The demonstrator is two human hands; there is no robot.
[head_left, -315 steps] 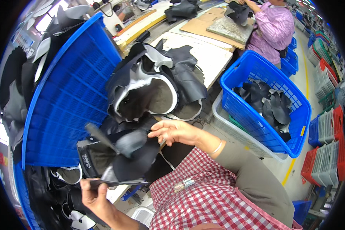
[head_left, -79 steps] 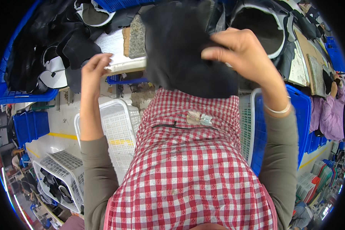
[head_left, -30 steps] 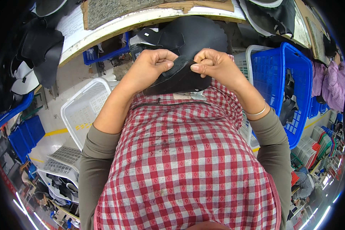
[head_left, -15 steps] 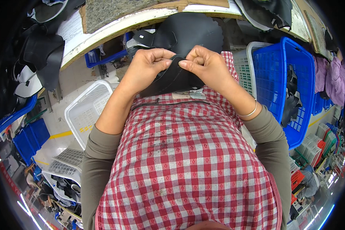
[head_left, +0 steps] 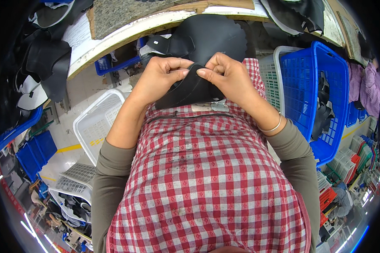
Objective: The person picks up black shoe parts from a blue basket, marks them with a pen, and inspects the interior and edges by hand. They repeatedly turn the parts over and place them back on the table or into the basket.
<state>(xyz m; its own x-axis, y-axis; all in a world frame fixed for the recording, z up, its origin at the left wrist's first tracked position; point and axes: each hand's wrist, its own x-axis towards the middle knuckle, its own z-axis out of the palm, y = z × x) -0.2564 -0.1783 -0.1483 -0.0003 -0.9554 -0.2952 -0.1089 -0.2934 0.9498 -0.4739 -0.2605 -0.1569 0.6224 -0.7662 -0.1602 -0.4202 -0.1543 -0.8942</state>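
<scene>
A black leather-like piece point(head_left: 215, 38) with a scalloped edge hangs over my lap, below the edge of the workbench. Its near part is folded up, with a line of light marks on the dark inner side. My left hand point(head_left: 162, 78) pinches the folded edge between thumb and fingers. Close beside it, my right hand point(head_left: 226, 76) pinches the same edge, thumb on top. The two thumbs are slightly apart. A small white tag point(head_left: 156, 42) shows on the black material to the left. The fingertips behind the fold are hidden.
The workbench point(head_left: 82, 52) runs across the front, bearing a stone slab point(head_left: 131, 14) and black pieces point(head_left: 46, 59) at the left. A white basket point(head_left: 99, 109) stands to my left. At right is a tilted blue crate point(head_left: 297, 88) with black pieces inside.
Both hands keep their pinch on the black piece and have barely moved. The folded edge between them is slightly shifted, and the whole view has moved a little.
</scene>
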